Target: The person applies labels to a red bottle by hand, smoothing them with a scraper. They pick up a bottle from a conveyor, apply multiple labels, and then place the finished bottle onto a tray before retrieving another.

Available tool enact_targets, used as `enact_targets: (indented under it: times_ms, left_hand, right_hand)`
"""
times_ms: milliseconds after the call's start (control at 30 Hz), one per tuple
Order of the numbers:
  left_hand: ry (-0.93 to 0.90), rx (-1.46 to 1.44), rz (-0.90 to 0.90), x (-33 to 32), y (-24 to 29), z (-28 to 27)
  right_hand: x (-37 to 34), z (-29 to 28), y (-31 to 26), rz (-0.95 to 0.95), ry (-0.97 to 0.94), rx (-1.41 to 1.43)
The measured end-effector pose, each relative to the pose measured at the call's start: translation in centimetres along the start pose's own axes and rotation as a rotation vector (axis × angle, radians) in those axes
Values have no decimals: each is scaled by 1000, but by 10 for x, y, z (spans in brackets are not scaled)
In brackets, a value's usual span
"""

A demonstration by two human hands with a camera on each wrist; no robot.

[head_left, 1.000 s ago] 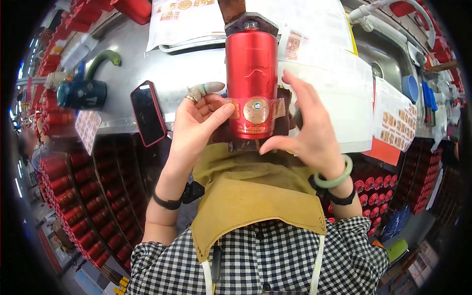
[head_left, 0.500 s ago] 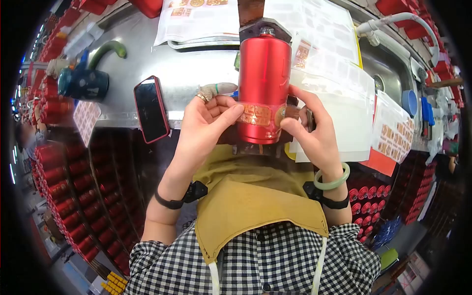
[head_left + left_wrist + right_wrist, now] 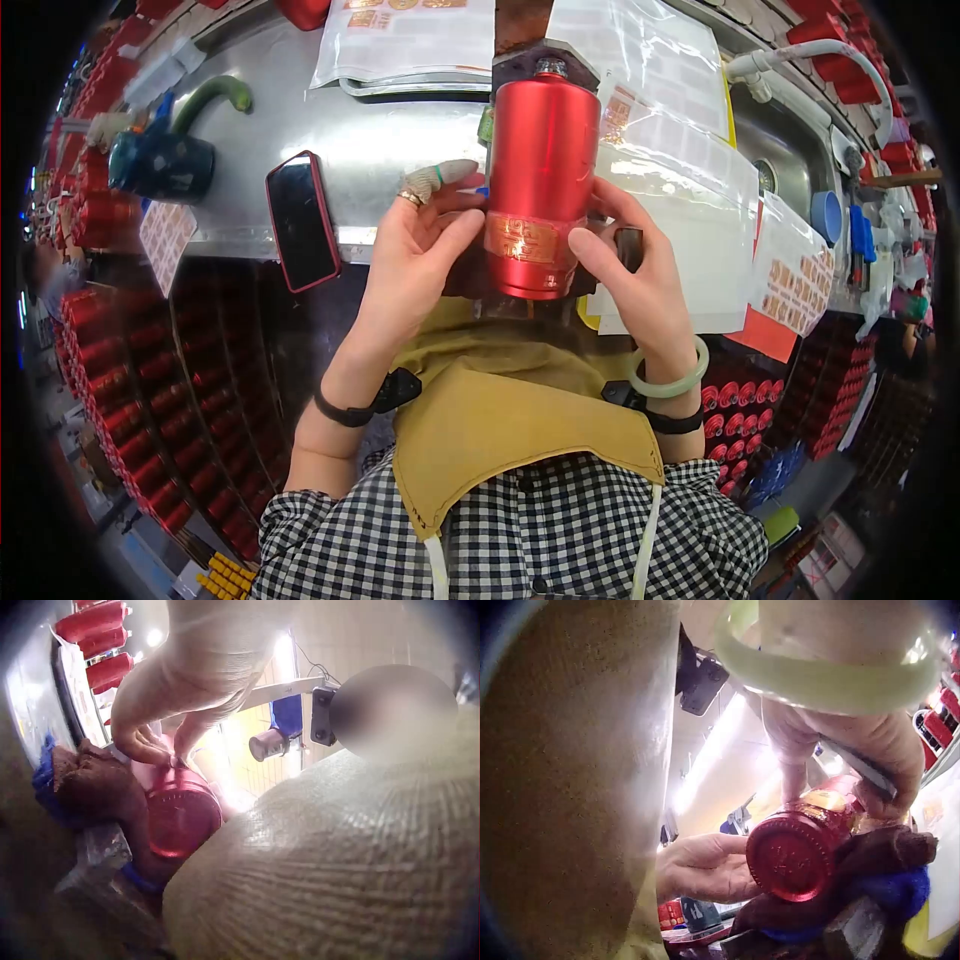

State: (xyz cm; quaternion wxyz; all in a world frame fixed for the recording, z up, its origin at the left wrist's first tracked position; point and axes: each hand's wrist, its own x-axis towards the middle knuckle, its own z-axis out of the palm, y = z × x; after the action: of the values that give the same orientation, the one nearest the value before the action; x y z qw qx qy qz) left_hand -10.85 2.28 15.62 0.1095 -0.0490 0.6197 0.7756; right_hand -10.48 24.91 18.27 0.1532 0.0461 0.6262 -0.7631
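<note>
A red bottle (image 3: 545,150) with a metal neck lies on a dark support, its base toward the person. A clear strip with a gold label (image 3: 525,241) wraps its lower part. The right hand (image 3: 640,255) curls round the bottle's right side, thumb on the strip's edge. A flat metal tool (image 3: 862,769) is tucked among its fingers. At the bottle's left side is the left hand (image 3: 425,235), fingers loosely bent and thumb tip close to the label's left edge. One of its fingers wears a pale finger cot (image 3: 438,178). The bottle's base (image 3: 791,859) shows in the right wrist view.
Left on the steel bench lie a phone (image 3: 302,220) and a dark teal mug (image 3: 165,165). White sheets (image 3: 680,210) cover the right side, beside a sticker sheet (image 3: 800,270) and a sink (image 3: 770,130). Racks of red bottles (image 3: 150,400) stand below.
The bottle has rolled to the right: the round gold emblem has turned out of sight and a rectangular gold label faces up. The right hand has closed round the bottle; the left thumb has come off the strip.
</note>
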Motion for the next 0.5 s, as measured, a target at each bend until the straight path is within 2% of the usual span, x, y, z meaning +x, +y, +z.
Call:
enact_targets:
  times_ms: [33,200,500]
  left_hand:
    - [-11,-7,29,0,0,1]
    - [-142,39,105,0,-5,10]
    - [-212,70,36,-4,1,15]
  right_hand:
    - [-1,-6,-3,61,-23,-72]
    - [-4,0,-2,24,5,-101]
    - [-1,3,2,-7,29,-95]
